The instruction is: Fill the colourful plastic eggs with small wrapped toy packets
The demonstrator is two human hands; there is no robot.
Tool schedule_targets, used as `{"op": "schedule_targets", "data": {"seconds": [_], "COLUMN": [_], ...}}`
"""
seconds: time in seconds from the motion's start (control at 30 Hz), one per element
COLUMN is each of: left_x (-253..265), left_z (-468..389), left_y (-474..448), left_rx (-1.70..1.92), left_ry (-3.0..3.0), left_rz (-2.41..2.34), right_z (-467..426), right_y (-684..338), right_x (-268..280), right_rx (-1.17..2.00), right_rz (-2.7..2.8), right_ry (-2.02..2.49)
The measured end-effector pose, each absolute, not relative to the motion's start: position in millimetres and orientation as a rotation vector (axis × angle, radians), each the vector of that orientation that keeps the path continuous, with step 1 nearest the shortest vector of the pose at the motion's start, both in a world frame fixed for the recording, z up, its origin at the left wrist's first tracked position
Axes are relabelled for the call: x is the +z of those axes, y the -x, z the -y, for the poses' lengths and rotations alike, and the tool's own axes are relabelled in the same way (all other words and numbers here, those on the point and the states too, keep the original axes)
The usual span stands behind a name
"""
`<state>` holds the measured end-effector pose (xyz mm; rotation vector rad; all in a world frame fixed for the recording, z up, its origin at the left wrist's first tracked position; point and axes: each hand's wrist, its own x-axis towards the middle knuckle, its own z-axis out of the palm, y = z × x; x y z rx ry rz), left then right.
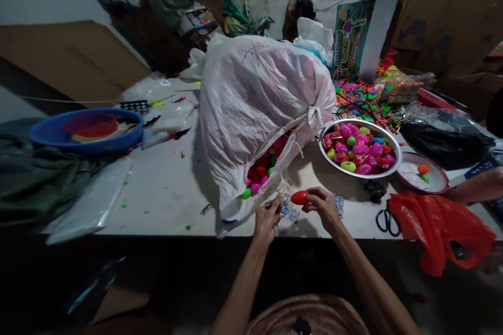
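My right hand [324,206] pinches a red plastic egg [299,198] just above the table's front edge. Close by on the left, my left hand [267,218] has thumb and fingers pressed together; what they hold, if anything, is too small to make out. Small shiny clear-and-blue pieces [290,212] lie between the hands. Behind my left hand bulges a big white woven sack [259,89], tied at its right side. Through its opening show pink, red and green plastic eggs [259,172]. A metal bowl [397,159] heaped with coloured eggs stands beyond my right hand.
Dark-handled scissors [388,222] and a red plastic bag [428,225] lie at the right front edge. Another person's arm [477,187] reaches in beside a plate [440,188]. A blue basin [86,147] sits left; bright small pieces [353,95] pile up behind the bowl.
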<state>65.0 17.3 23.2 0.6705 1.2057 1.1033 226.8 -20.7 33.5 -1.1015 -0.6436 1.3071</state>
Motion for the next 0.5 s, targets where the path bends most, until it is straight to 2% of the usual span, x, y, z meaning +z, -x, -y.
{"op": "schedule_targets", "data": {"seconds": [0.17,0.5], "left_x": [22.6,29.3], "left_z": [-15.3,-11.6], "left_y": [-70.2,-86.8], "left_rx": [1.035,1.007], "left_ry": [-0.722,-0.630], "left_rz": [-1.209,-1.009], "right_z": [24.9,32.5], "right_y": [-223.1,-216.9], "right_x": [41.0,26.2], "right_rx": [1.169,1.223], "right_rz": [0.824,0.756], "right_ry": [1.202,1.197]}}
